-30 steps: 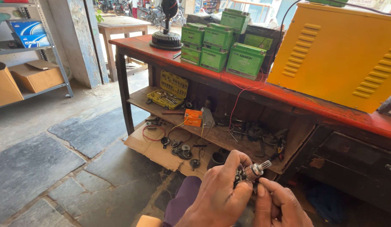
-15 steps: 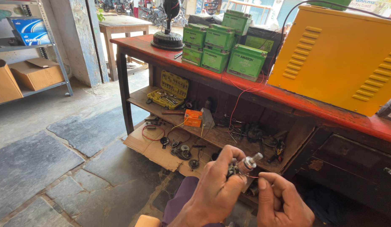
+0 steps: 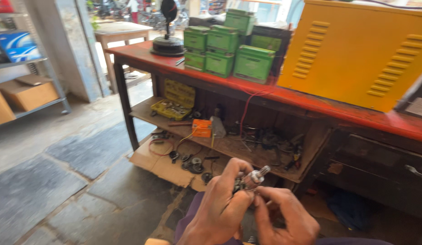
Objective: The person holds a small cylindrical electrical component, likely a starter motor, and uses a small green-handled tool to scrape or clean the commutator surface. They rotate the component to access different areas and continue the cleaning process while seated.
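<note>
A small metal part (image 3: pixel 252 179), dark at its base with a silvery threaded tip, sits pinched between both hands low in the view, its tip tilted toward two o'clock, slightly blurred

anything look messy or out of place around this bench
Yes. Small round metal parts and a looped red wire lie loose on flattened cardboard on the floor, not on the shelf. The lower shelf is a tangle of tools and wires. Both hands, left hand and right hand, hold a small metal part.
</note>
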